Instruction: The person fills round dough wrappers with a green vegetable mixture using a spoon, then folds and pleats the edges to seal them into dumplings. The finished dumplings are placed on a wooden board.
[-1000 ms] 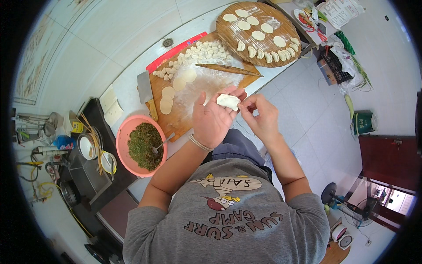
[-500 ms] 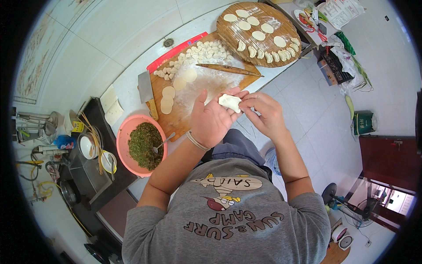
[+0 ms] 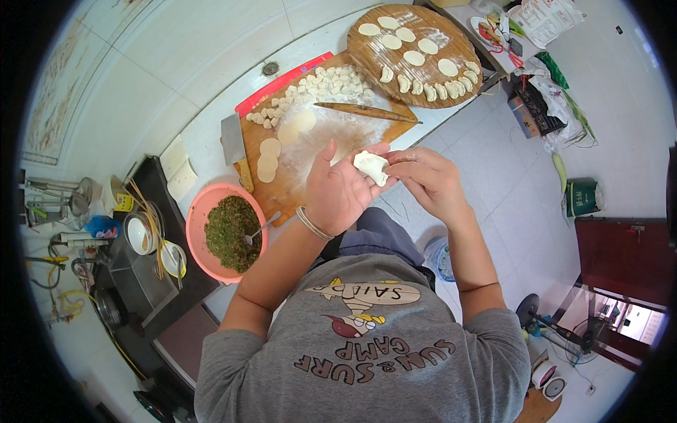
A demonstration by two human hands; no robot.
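A white, partly folded dumpling [image 3: 370, 166] lies across the fingers of my left hand [image 3: 336, 190], whose palm faces up with the thumb standing apart. At its right edge, the thumb and fingertips of my right hand [image 3: 428, 182] pinch the dough. Below my hands is a floured wooden board [image 3: 331, 134] with a rolling pin [image 3: 363, 111], several small dough pieces [image 3: 317, 86] and round wrappers [image 3: 269, 155]. To the left, a pink bowl [image 3: 192, 236] contains chopped green filling [image 3: 229, 236] and a spoon [image 3: 261, 229].
A round wooden board [image 3: 458, 53] at the far right carries several wrappers and a curved row of folded dumplings [image 3: 430, 92]. A cleaver [image 3: 234, 144] lies at the cutting board's left edge. Bowls and chopsticks [image 3: 144, 211] stand farther left, beside a dark sink [image 3: 130, 271].
My right hand has shifted slightly to the right and down, still pinching the dumpling's edge. The dumpling has turned a little on my left fingers.
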